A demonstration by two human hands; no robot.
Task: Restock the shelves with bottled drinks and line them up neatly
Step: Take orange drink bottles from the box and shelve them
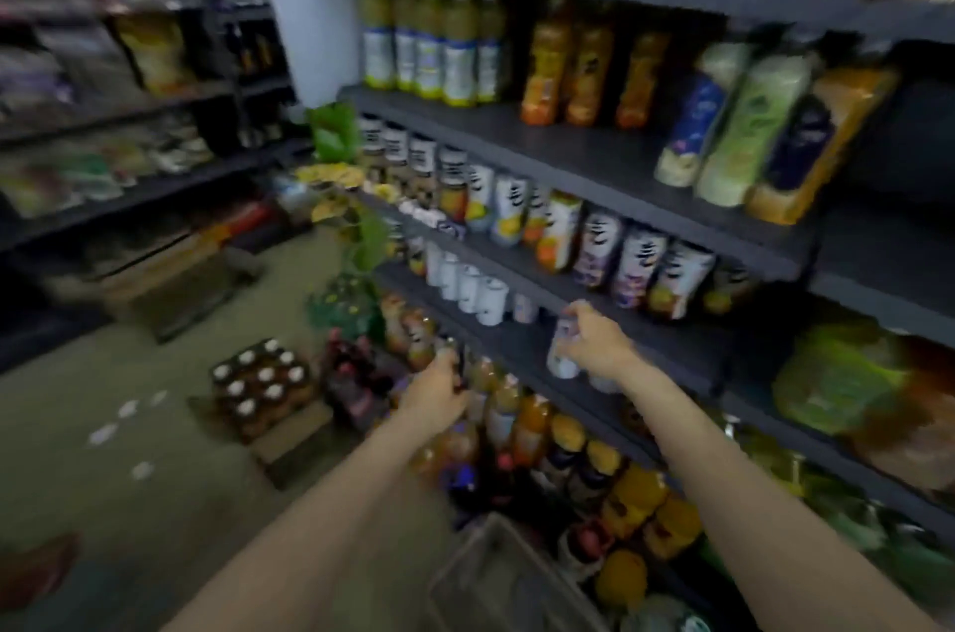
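Dark shelf (610,352): white cups (473,288) beside right hand's (599,339) bottle (563,352).

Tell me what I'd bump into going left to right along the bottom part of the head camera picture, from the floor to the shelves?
Pack of brown bottles on the floor → left hand gripping a dark bottle → right hand holding a small white bottle → green bags.

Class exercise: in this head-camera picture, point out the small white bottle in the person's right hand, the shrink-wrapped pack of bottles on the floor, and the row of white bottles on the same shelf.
small white bottle (563,356), head view, lower body.
shrink-wrapped pack (261,386), head view, white caps on top.
row of white bottles (467,288), head view, middle bottle's body.
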